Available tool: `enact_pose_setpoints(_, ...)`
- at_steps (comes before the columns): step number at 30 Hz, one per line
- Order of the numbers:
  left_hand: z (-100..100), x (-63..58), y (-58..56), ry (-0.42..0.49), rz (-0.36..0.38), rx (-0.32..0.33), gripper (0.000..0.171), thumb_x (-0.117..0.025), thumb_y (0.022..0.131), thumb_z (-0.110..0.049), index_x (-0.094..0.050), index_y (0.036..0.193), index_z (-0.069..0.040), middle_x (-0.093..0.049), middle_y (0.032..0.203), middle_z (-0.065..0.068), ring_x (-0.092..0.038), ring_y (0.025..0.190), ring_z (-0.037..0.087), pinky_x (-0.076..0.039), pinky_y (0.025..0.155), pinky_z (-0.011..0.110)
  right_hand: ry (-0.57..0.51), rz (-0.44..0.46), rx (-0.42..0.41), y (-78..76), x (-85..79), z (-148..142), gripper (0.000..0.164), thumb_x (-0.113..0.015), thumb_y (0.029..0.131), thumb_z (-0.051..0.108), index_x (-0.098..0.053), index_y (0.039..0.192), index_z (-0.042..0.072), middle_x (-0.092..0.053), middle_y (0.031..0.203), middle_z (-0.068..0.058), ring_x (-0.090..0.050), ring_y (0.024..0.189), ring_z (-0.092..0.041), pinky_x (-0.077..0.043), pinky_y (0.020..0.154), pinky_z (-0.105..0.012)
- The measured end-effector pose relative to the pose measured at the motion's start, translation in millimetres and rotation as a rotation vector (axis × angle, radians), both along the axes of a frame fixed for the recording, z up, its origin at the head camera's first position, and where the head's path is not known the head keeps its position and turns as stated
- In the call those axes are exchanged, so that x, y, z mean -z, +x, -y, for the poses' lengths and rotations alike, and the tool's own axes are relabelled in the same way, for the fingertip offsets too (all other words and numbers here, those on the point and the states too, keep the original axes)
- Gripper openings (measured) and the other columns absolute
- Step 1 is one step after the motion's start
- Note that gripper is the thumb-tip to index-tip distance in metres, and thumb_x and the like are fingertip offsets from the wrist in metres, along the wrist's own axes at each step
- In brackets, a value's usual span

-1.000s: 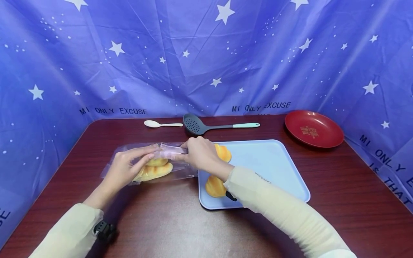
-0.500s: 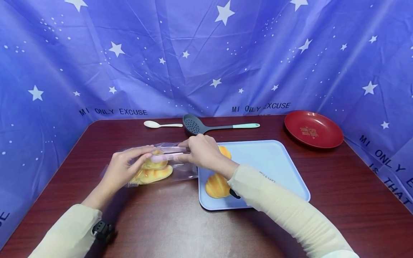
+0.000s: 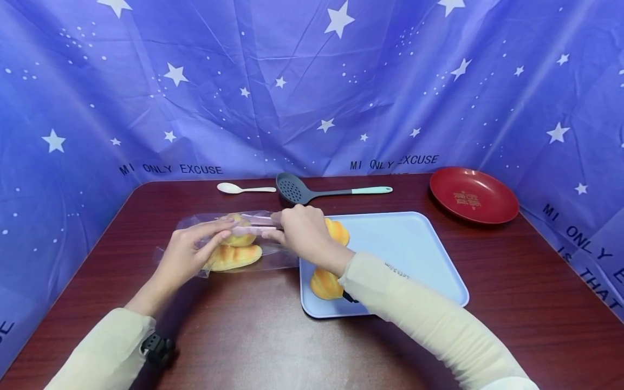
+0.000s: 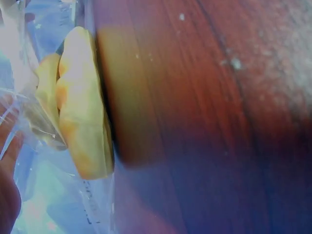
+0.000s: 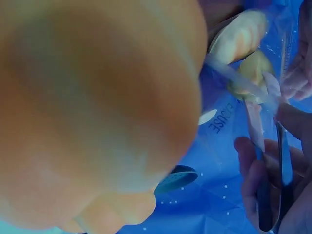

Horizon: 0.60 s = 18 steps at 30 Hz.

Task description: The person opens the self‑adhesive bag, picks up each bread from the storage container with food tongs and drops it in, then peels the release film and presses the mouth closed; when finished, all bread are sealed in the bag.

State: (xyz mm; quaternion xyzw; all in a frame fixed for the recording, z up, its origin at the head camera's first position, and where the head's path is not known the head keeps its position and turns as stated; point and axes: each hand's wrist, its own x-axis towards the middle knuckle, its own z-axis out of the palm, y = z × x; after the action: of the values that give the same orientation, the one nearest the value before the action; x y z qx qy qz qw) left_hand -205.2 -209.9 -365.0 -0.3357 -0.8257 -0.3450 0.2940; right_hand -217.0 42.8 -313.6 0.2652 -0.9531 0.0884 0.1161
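My left hand [image 3: 187,249] pinches the upper edge of a clear plastic bag [image 3: 280,261] lying left of centre in the head view. A long bread [image 3: 236,258] and a rounder bread roll [image 3: 240,238] lie inside it. My right hand [image 3: 307,233] grips metal tongs [image 5: 263,195] with pale pink tips, which reach into the bag. In the right wrist view the tips [image 5: 253,122] are at the round roll; whether they squeeze it I cannot tell. Two more bread rolls sit at the left side of the light blue tray [image 3: 400,254], one [image 3: 338,232] partly behind my right hand.
A white spoon [image 3: 244,188] and a grey slotted ladle [image 3: 297,189] with a mint handle lie along the back of the table. A red plate [image 3: 475,195] stands at the back right. A blue starry cloth [image 3: 292,108] encloses the table's far sides.
My right hand with the tongs went slightly right, then back left, and the tong arms look closer together than half a second ago. The breads in the bag have shifted a little.
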Motion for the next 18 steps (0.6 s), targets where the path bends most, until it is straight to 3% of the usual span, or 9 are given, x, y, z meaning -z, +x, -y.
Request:
enact_pose_setpoints(3, 2.4, 2.0, 0.2, -0.019, 0.023, -0.016, 0.033, -0.077, 0.082, 0.009, -0.078, 0.112, -0.004, -0.075, 0.114, 0.009, -0.072, 0.105, 0.03, -0.042, 0.099, 0.009, -0.037, 0.08, 0.021, -1.9, 0.9, -0.6, 0.031, -0.072, 0.091, 0.052, -0.079, 0.089, 0.022, -0.066, 0.066, 0.002, -0.06, 0.061, -0.018, -0.045, 0.05, -0.034)
enact_pose_setpoints(10, 5.1, 6.3, 1.5, -0.025, 0.009, -0.018, 0.034, -0.078, 0.08, 0.01, -0.079, 0.11, -0.005, -0.076, 0.111, 0.008, -0.073, 0.104, 0.024, -0.042, 0.098, 0.009, -0.07, 0.216, 0.045, -0.1, -4.0, -3.2, 0.039, -0.077, 0.088, 0.053, -0.08, 0.115, 0.025, -0.078, 0.098, 0.005, -0.067, 0.078, -0.015, -0.05, 0.059, -0.033)
enact_pose_setpoints(13, 4.8, 7.2, 2.3, -0.021, 0.004, -0.014, 0.033, -0.079, 0.079, 0.01, -0.079, 0.109, -0.004, -0.076, 0.111, 0.008, -0.073, 0.103, 0.024, -0.042, 0.098, 0.009, -0.091, 0.228, 0.061, 0.7, -6.0, -4.8, 0.041, -0.078, 0.086, 0.053, -0.079, 0.116, 0.025, -0.078, 0.098, 0.006, -0.066, 0.077, -0.014, -0.048, 0.057, -0.03)
enact_pose_setpoints(18, 2.7, 7.4, 1.3, -0.029, 0.021, -0.017, 0.032, -0.079, 0.079, 0.009, -0.078, 0.109, -0.004, -0.076, 0.109, 0.009, -0.073, 0.101, 0.031, -0.042, 0.098, 0.009, -0.057, 0.165, 0.053, -0.8, -2.7, -7.9, 0.034, -0.075, 0.089, 0.052, -0.081, 0.107, 0.024, -0.074, 0.08, 0.003, -0.063, 0.07, -0.018, -0.045, 0.053, -0.032)
